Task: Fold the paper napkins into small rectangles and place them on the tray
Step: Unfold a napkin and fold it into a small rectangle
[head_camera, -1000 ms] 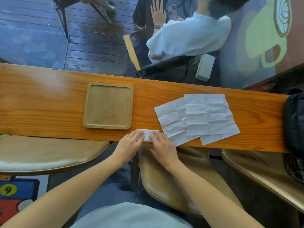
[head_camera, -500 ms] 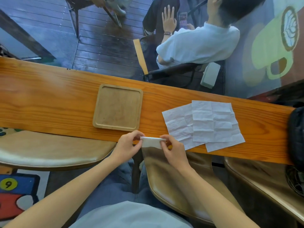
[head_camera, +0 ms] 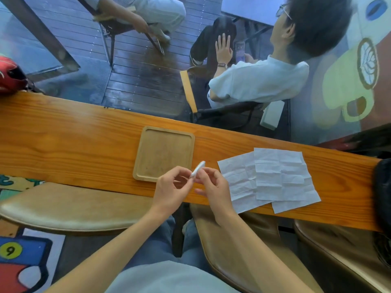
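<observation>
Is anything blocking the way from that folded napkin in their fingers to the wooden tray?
Nothing visible does. Both hands pinch the folded napkin just off the near right corner of the tray, whose surface lies bare.

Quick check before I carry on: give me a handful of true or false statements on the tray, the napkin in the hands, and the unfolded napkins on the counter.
1. The wooden tray already holds a folded napkin. False: nothing lies in it yet.
2. Both the left hand and the right hand pinch the folded napkin. True.
3. The folded napkin lies flat on the wooden counter. False: it is held up in the air, seen nearly edge-on, just off the tray's near right corner.
4. The unfolded napkins lie to the right of the tray, overlapping each other. True.
5. The unfolded napkins lie wholly on the counter. False: their near edges hang over its front edge.
</observation>
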